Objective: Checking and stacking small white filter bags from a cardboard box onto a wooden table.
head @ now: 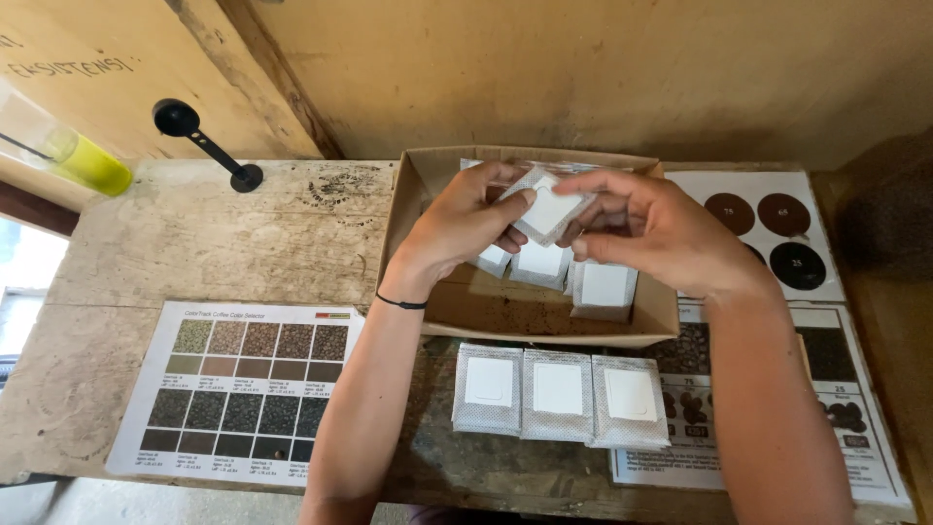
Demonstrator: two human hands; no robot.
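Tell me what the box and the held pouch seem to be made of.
The box: brown cardboard, matt, with thin folded flaps and raw edges. The pouch: probably white non-woven filter fabric, judging by its fine dotted texture, with a smooth white paper or card panel in the middle.

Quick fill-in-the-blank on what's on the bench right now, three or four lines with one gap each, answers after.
1. Both hands, left hand and right hand, hold one white filter bag above the cardboard ____.
2. On the wooden table in front of the box, ____ filter bags lie in a row.
3. The black scoop lies to the ____ of the box.
4. The left wrist wears a thin ____ band.

Answers: box; three; left; black
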